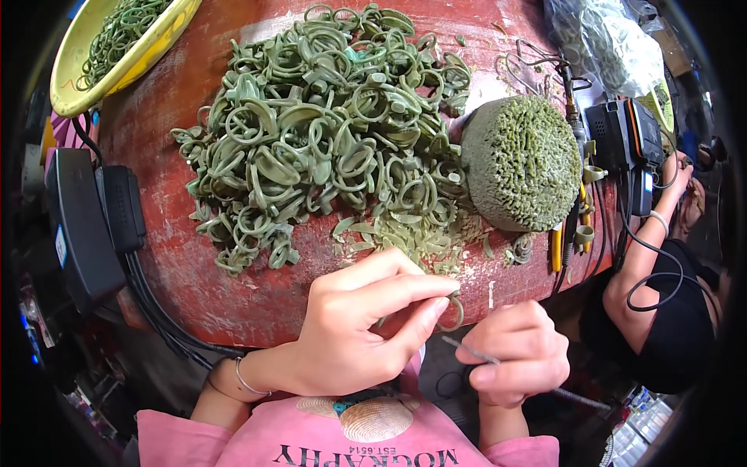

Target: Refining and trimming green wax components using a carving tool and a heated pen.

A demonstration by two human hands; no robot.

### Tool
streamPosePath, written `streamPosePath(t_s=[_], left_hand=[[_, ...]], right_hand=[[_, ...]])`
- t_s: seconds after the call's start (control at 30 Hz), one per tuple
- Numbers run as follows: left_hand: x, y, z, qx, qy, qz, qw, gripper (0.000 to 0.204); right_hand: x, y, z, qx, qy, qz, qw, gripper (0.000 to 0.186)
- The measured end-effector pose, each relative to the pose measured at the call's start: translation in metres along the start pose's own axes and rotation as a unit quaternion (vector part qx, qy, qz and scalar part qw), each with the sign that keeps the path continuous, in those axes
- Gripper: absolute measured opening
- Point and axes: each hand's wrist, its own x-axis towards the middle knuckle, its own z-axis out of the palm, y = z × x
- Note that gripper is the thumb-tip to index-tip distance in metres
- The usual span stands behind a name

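Note:
Between thumb and forefinger, my left hand point(366, 319) pinches a small green ring point(457, 313) at the table's near edge. My right hand point(517, 354) is closed around a slim grey blade-like tool point(469, 349), whose tip points toward the ring, with a small gap showing between them. The rest of the tool is hidden by my fingers. Just beyond my left hand lie pale green shavings point(420, 237). Behind them rises a big heap of similar green rings point(311, 132), many with stubs attached.
A round green block point(521, 163) with a rough, pitted top stands right of the heap. Farther right are cabled tools point(558, 245), a black device point(626, 132) and a plastic bag point(615, 50). A yellow basin point(159, 54) holds more rings. Another person's arm point(650, 241) is at right.

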Motion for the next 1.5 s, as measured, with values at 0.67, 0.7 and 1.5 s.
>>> streamPosePath(t_s=[0.67,0.7,1.5], left_hand=[[-0.002,0.006,-0.001,-0.126,0.037,-0.114,0.985,0.014],[-0.003,0.006,0.0,-0.142,0.038,-0.143,0.979,0.014],[-0.002,0.0,-0.003,-0.247,0.031,-0.137,0.959,0.024]], right_hand=[[0.035,0.02,-0.068,-0.34,0.272,0.184,0.881,0.037],[0.038,0.029,-0.074,-0.43,0.247,0.189,0.848,0.022],[0.033,0.009,-0.063,-0.172,0.228,0.259,0.923,0.03]])
